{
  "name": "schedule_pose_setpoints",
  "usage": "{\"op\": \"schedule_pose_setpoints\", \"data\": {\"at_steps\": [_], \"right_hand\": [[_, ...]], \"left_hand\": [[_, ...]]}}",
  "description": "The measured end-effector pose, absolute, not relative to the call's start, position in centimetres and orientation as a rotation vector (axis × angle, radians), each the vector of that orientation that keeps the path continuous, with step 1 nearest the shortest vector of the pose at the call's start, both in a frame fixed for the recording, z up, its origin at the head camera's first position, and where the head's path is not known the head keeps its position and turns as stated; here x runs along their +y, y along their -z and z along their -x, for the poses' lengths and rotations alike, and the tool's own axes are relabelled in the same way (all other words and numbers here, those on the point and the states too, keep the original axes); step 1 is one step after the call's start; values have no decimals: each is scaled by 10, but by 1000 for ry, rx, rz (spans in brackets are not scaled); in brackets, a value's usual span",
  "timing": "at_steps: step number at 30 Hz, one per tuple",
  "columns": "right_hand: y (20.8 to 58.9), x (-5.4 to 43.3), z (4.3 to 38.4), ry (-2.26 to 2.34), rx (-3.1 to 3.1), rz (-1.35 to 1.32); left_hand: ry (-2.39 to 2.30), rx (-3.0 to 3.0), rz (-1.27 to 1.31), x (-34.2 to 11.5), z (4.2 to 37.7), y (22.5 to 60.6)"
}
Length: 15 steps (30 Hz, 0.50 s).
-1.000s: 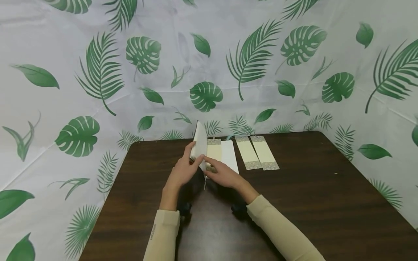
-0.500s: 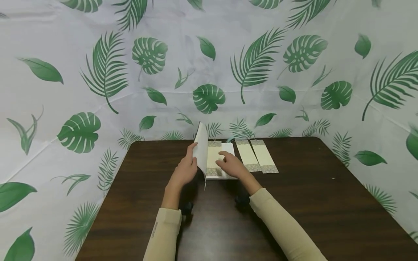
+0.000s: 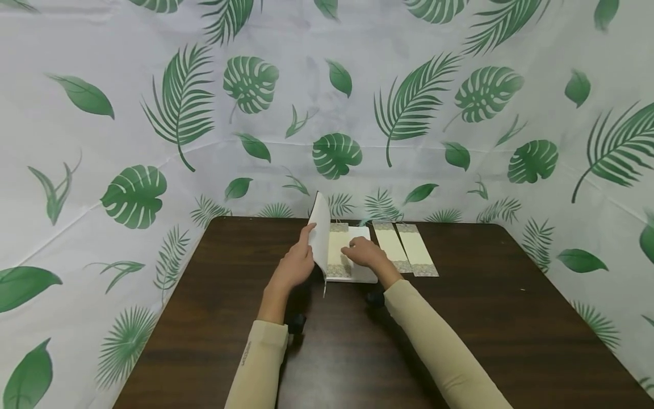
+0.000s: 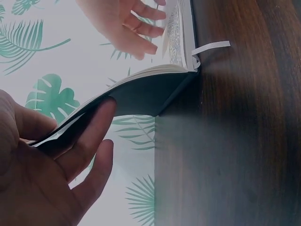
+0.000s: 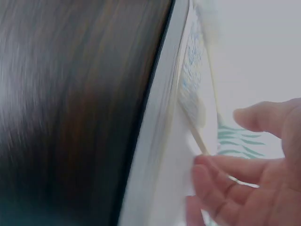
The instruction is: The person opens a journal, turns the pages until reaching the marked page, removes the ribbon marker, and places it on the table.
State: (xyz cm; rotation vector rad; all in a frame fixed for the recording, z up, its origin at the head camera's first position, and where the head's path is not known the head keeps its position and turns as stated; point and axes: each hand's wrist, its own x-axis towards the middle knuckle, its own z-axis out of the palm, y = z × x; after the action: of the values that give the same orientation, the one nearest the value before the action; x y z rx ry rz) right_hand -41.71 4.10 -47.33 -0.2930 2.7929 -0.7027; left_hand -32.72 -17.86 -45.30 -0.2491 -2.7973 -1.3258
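Observation:
An open notebook (image 3: 360, 276) with a dark cover lies at the table's far side, a ribbon hanging past its near edge. My left hand (image 3: 295, 266) grips its raised left part, with thumb on the page side and fingers (image 4: 89, 136) against the dark cover. A cream bookmark (image 3: 337, 241) with patterned ends lies on the right-hand page by the spine. Over that page is my right hand (image 3: 368, 253), its index fingertip right at the bookmark's edge in the right wrist view and the thumb (image 5: 254, 117) held apart.
Two similar bookmarks, one (image 3: 390, 247) close beside the notebook and another (image 3: 418, 250) farther right, lie on the dark wooden table (image 3: 485, 318). A leaf-print cloth (image 3: 286, 85) hangs right behind the table's far edge.
My right hand has left the lower edge of the raised pages and moved right, to the bookmark's right side, uncovering it. My left hand keeps the cover raised. The head view has shifted slightly.

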Motion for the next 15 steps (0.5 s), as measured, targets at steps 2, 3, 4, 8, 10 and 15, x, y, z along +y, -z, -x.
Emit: {"op": "schedule_pose_setpoints", "data": {"at_steps": [2,3,4,8,10,15], "right_hand": [[479,41,416,901,2763,287],[482,40,416,1023,2731,280],[485,40,415,1153,2689,266],[492,36,414,1551,2506,169],[491,36,414,1614,2493,152],[478,44,418,1582,2581,194]], "left_hand": [[1318,-2793,248,-178,326,454],[1313,-2793,244,-178,326,456],[1308,-2790,241,-177,325,457],[1301,-2788,243,-176,323,462],[1300,-2775,251,-176,323,462],[1315,-2772,243,-176,325,459]]}}
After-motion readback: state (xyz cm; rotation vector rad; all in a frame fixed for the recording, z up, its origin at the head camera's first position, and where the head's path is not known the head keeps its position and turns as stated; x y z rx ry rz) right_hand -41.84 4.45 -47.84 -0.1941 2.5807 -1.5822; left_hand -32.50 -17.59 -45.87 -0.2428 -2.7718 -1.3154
